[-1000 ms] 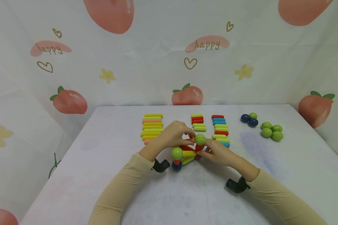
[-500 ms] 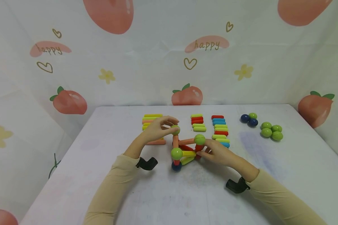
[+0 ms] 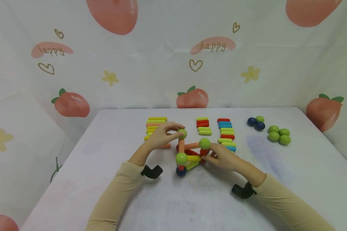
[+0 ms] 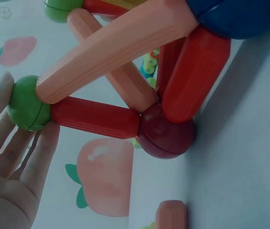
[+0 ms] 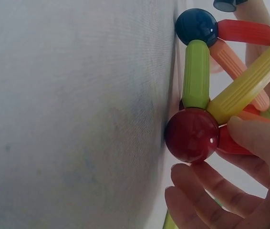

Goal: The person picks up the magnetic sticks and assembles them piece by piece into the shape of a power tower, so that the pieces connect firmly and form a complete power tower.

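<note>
In the head view, a frame of coloured rods and balls stands mid-table. My left hand (image 3: pixel 163 134) pinches the green ball (image 3: pixel 182 133) at its back left top corner. In the left wrist view, thumb and fingers bracket that ball, from which a salmon rod (image 4: pixel 118 50) and a red rod (image 4: pixel 97 117) extend. My right hand (image 3: pixel 225 157) holds the frame's right side, below another green ball (image 3: pixel 204 143). The right wrist view has its thumb on a red rod (image 5: pixel 231 143), beside a dark red ball (image 5: pixel 192 135). A yellow rod (image 5: pixel 249 82) slants above.
Behind my left hand lies a column of yellow and salmon rods (image 3: pixel 157 119). Two more rod columns lie behind and right of the frame, including red rods (image 3: pixel 202 123) and blue rods (image 3: pixel 225 124). Loose green balls (image 3: pixel 279 134) and navy balls (image 3: pixel 259 125) sit at the right.
My left hand has left the salmon rod near the right green ball and moved left to the back left green ball. Since then it has shifted slightly right. My right hand stays put.
</note>
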`<state>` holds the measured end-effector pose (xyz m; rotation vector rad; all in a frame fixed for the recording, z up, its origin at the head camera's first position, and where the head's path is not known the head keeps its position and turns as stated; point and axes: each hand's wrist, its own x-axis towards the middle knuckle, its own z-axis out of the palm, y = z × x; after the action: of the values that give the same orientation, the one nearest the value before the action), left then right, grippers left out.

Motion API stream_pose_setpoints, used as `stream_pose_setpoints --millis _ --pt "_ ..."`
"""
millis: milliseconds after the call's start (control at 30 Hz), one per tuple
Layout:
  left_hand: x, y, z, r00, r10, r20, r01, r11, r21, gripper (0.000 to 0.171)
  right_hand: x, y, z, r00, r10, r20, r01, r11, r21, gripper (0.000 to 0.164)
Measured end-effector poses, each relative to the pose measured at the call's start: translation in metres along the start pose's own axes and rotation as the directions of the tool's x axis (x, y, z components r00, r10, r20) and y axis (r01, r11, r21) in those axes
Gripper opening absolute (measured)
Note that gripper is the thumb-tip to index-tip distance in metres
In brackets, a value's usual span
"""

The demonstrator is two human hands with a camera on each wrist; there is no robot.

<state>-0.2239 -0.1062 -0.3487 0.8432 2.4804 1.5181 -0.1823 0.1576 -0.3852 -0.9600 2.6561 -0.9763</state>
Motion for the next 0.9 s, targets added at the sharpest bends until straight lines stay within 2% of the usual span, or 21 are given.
stream_pose_setpoints --millis 167,300,433,500,567,700,767,833,900 --pt "-0.002 -0.003 -0.002 1.000 -0.012 0.012 0.012 1.000 -0.013 0.032 -0.001 0.000 0.000 1.000 0.017 0.005 -0.017 1.000 -0.006 0.022" --pt "-0.007 -0.003 -0.004 0.998 -0.056 0.009 0.056 0.998 0.009 0.035 -0.001 -0.001 0.000 1.000 0.013 0.005 -0.013 1.000 -0.003 0.023" --pt "-0.019 -0.002 -0.007 0.993 -0.119 0.010 0.118 0.990 0.072 0.028 -0.001 -0.001 -0.002 1.000 0.008 0.020 -0.008 1.000 0.012 0.024" --pt "-0.028 -0.001 -0.008 0.988 -0.142 0.062 0.133 0.983 0.126 0.022 -0.002 -0.001 -0.006 0.999 0.022 0.029 -0.023 1.000 0.018 0.024" --pt "-0.036 -0.001 -0.008 0.975 -0.159 0.157 0.129 0.974 0.189 0.019 -0.004 0.001 -0.012 0.999 0.043 0.028 -0.044 0.999 0.024 0.025" --pt "-0.048 -0.003 0.000 0.916 -0.172 0.363 0.083 0.965 0.247 0.021 -0.009 0.010 -0.029 0.997 0.070 -0.033 -0.070 0.998 0.009 0.026" --pt "-0.052 -0.004 0.006 0.897 -0.177 0.405 0.081 0.967 0.243 0.025 -0.012 0.016 -0.038 0.994 0.091 -0.066 -0.091 0.996 -0.009 0.027" --pt "-0.055 -0.003 0.014 0.903 -0.175 0.393 0.081 0.966 0.246 0.030 -0.015 0.022 -0.045 0.989 0.123 -0.080 -0.125 0.992 -0.030 0.026" --pt "-0.057 -0.003 0.021 0.921 -0.179 0.346 0.094 0.964 0.249 0.033 -0.019 0.028 -0.050 0.983 0.172 -0.071 -0.175 0.983 -0.047 0.024"
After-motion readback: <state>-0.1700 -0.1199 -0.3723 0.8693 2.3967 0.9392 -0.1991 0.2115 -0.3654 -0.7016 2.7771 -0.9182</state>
